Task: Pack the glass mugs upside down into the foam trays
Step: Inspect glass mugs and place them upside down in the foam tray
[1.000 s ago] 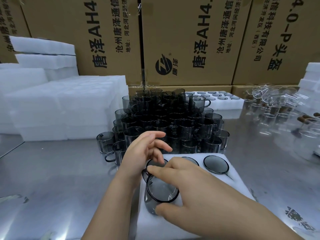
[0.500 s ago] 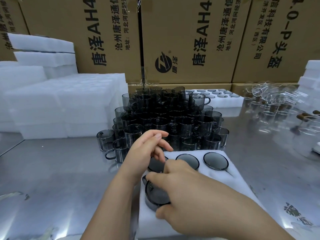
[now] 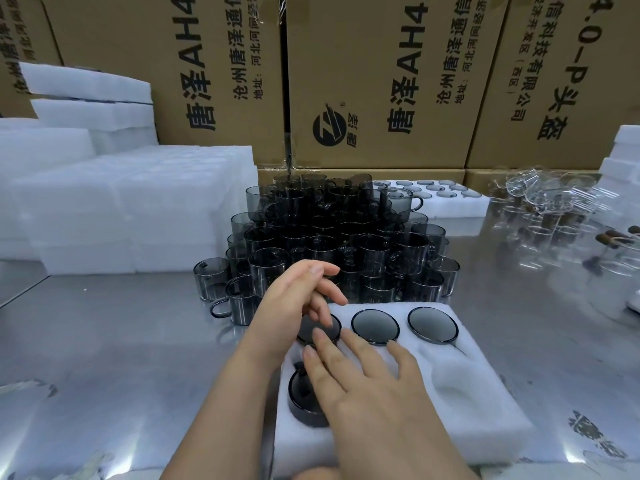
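A brushed steel desk [image 3: 104, 358] runs up to a wall of printed cartons [image 3: 374, 81]. At 6 o'clock on it lies the foam tray [image 3: 485, 393], and in its near-left pocket sits the smoked mug [image 3: 301, 400] you are seating. It stands proud of the foam, so it looks only partly down. Your right hand [image 3: 374, 386] lies flat over it with straight fingers, gripping nothing, likely to press it home evenly. Your left hand [image 3: 291, 306] hovers relaxed and empty over the far-left mug [image 3: 322, 332]; whether it touches, I cannot tell. Two more inverted mugs [image 3: 375, 328] fill that far row, bases flush with the foam. The empty pocket [image 3: 457, 386] waits at 3 o'clock. The mug pile [image 3: 329, 244] stands at 12 o'clock within reach, spare foam [image 3: 138, 209] at 10, and clear glassware [image 3: 540, 202] at 2.
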